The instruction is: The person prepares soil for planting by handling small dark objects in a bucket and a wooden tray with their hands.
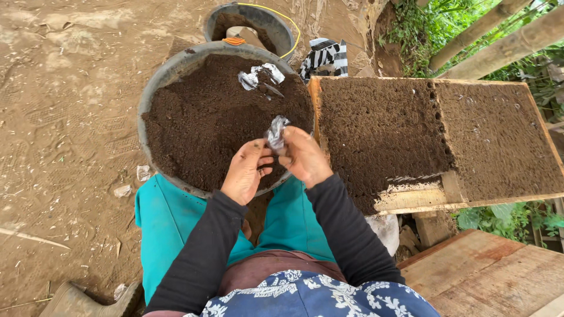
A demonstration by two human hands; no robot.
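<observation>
Both hands are meeting over the near rim of the big grey basin (154,88); the left hand (247,173) is lying half open, palm up, fingers loosely curled and closed on nothing, thumb reaching toward the small silver plastic bag (276,132), probably steadying its lower edge; the right hand (304,157) is pinching that bag from the side, fingers closed on it, holding its crumpled top upward; the bag is sitting between the two hands, right above the dark soil (205,123) in the basin, so likely anything spilling is dropping back into the basin rather than onto the ground. Whether the bag is already holding soil I cannot tell; it is too crumpled.

More silver plastic bags (258,76) are lying in a loose heap on the soil at the far side of the basin, within reach, shiny and wrinkled, no print readable. A second grey tub (276,26) is standing just behind the basin, with a yellow cord running along its rim and a small orange thing at its near edge. A black-and-white striped sack (326,57) is lying folded beside it, at the corner of the wooden tray.

The wooden seed tray (446,202) is resting just right of the basin, filled level with soil, with a row of small holes showing down its middle divide; it is sitting raised on blocks, close to the working side. The person is sitting with teal-clad knees against the basin, dark sleeves pulled down to the wrists.
</observation>
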